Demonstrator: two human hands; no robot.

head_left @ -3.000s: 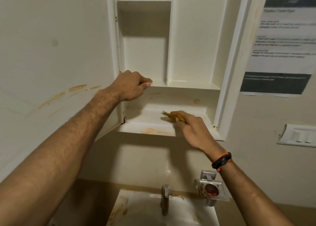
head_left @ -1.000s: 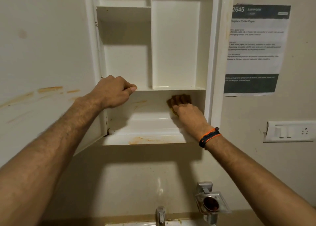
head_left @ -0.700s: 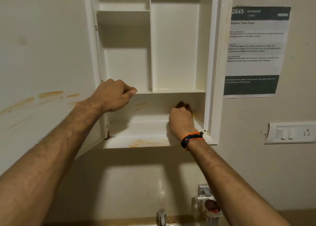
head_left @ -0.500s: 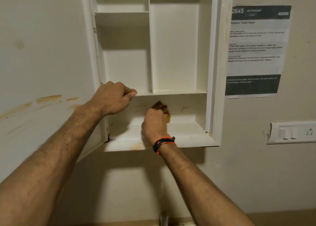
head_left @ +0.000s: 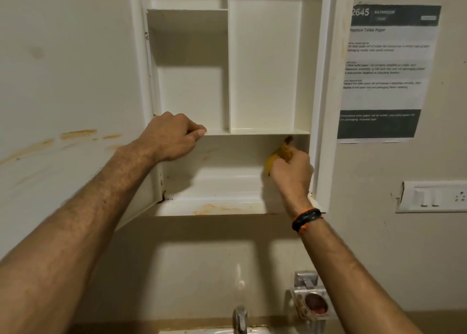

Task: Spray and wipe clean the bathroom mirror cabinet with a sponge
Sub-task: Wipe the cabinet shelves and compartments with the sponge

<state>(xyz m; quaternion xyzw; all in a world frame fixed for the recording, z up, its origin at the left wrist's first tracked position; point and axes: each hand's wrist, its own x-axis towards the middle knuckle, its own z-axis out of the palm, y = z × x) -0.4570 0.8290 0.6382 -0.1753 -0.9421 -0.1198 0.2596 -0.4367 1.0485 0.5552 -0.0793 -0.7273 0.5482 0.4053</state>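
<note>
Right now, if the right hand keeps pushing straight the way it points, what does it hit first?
Most likely the cabinet's back wall in the bottom compartment. The right hand points inward and slightly up with the sponge leading, so the sponge meets it first. It may already be touching; depth is unclear. The right side wall is close beside.

My right hand (head_left: 292,173) grips the yellow sponge (head_left: 278,154) in the far right corner of the cabinet's (head_left: 265,65) bottom compartment — against the back wall. My left hand (head_left: 171,136) curls over the middle shelf edge (head_left: 267,131). Orange stains mark the open door (head_left: 68,81) and the bottom ledge (head_left: 214,208).
</note>
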